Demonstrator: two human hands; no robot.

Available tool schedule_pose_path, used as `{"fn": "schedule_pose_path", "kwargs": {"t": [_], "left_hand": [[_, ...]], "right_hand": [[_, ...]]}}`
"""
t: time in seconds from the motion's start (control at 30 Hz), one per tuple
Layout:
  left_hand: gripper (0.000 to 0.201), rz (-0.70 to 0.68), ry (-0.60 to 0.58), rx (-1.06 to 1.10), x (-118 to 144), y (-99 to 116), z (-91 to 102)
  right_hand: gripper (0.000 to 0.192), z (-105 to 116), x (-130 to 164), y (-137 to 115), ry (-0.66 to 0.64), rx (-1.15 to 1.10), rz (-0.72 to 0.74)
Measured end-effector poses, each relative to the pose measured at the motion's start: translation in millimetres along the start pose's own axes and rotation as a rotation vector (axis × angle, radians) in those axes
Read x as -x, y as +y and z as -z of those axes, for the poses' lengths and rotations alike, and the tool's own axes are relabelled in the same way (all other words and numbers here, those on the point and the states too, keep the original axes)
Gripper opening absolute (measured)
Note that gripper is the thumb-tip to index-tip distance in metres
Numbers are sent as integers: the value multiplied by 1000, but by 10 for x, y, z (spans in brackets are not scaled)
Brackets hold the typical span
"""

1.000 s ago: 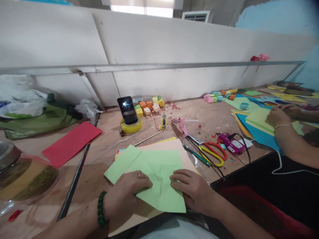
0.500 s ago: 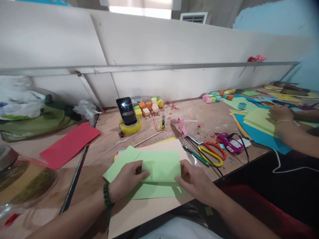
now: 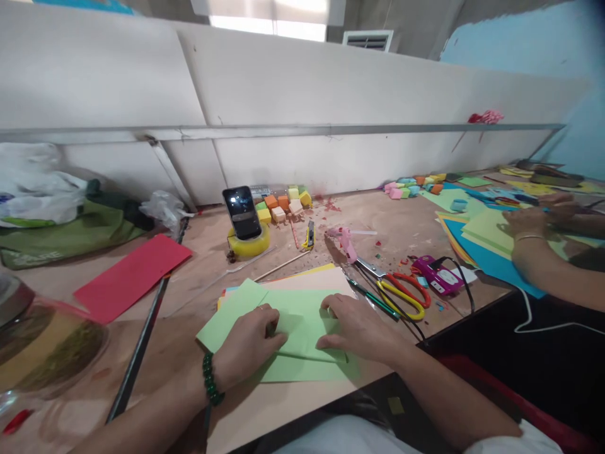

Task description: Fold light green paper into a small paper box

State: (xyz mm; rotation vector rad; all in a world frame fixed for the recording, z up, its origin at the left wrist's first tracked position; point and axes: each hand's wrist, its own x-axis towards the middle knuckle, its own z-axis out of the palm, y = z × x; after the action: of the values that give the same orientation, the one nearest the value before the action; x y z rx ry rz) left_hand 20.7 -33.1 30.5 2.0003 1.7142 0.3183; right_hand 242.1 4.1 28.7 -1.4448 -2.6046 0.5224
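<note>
A folded sheet of light green paper (image 3: 302, 315) lies in front of me, over another green sheet (image 3: 307, 372). At its left side my left hand (image 3: 253, 343), with a green bead bracelet (image 3: 212, 380) on the wrist, has curled fingers and thumb closed on the paper. My right hand (image 3: 357, 331) rests over the right part of the fold, thumb and fingers apart, fingertips on the paper. Beneath them is a pale peach sheet (image 3: 265, 413) on a stack of coloured paper. Some of the fold's edges are hidden by my hands.
Scissors (image 3: 401, 299), a green pen (image 3: 373, 299), a pink glue gun (image 3: 347, 244) and a purple power adapter (image 3: 437, 275) lie to the right. A phone (image 3: 242, 213) leans on a yellow tape roll (image 3: 250, 244). Another person's hands (image 3: 529, 227) work at far right.
The folded green paper has been lowered onto the sheets. My right hand has let go of its right edge and moved left over it. My left hand stays at the left side.
</note>
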Motion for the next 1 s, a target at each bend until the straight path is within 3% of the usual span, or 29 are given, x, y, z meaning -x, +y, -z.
{"fn": "schedule_pose_path", "kwargs": {"t": [0.17, 0.27, 0.37, 0.43, 0.57, 0.87, 1.0], "left_hand": [[19, -34, 20, 24, 24, -27, -15], [8, -86, 142, 127, 22, -105, -56], [50, -104, 277, 348, -1, -189, -93], [53, -66, 222, 518, -22, -215, -99], [29, 31, -13, 795, -50, -192, -76], [36, 68, 18, 921, -17, -129, -30], [36, 76, 52, 929, -12, -118, -21]], "right_hand": [[31, 64, -35, -23, -48, -68, -15], [24, 48, -33, 3, -77, -235, -45], [27, 21, -12, 29, -67, -433, -34], [28, 11, 7, 33, -16, -487, 17], [28, -5, 35, 27, 62, -474, 87], [9, -35, 64, 57, 234, -422, 164], [16, -53, 85, 96, 254, -477, 105]]}}
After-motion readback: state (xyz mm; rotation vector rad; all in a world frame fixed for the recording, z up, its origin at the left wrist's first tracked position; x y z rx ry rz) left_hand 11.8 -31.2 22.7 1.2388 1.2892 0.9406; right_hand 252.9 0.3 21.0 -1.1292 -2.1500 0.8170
